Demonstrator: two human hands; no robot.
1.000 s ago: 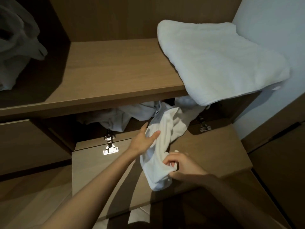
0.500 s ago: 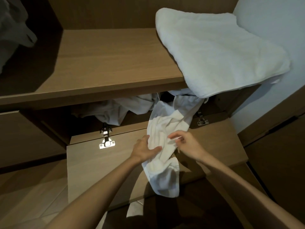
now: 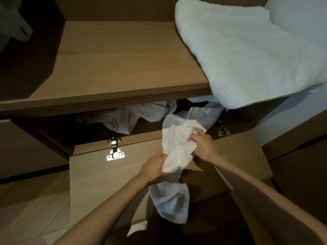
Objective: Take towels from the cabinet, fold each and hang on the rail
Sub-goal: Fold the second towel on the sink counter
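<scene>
Over the open cabinet flap (image 3: 99,174), both hands, left (image 3: 155,167) and right (image 3: 203,145), clutch a white towel (image 3: 177,151).

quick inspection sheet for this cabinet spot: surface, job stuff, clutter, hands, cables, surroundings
surface: wooden shelf; below it the drop-down door is folded open on metal hinges.
job's things: white towel held over the door, its upper end trailing into the compartment and its lower end hanging below the hands; crumpled towels inside the compartment; large towel on the shelf's right end, overhanging the front edge; rail not in view.
clutter: pale cloth hanging at upper left.
grippers: left hand grips the white towel's middle; right hand grips it higher up.
cables: nothing seen.
surroundings: pale wall at right; wood-look floor at lower left.
</scene>
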